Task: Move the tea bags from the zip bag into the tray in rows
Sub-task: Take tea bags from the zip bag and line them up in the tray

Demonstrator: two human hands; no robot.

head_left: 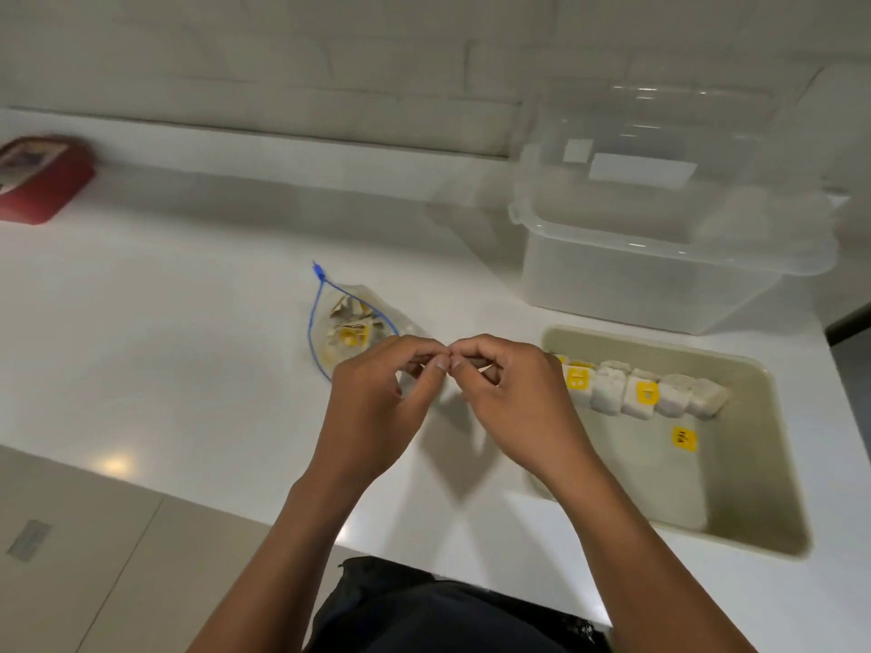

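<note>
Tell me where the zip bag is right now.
In the head view the zip bag lies open on the white counter, just beyond the left hand and left of the tray.

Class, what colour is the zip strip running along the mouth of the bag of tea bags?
Blue; the zip strip shows best in the head view.

Glossy white surface (188,322) spread under and around the grip, pale tiled wall (283,54) beyond it, beige tiled floor (94,558) down to its left, soft ceiling-light glare (114,464) on the near edge
</note>
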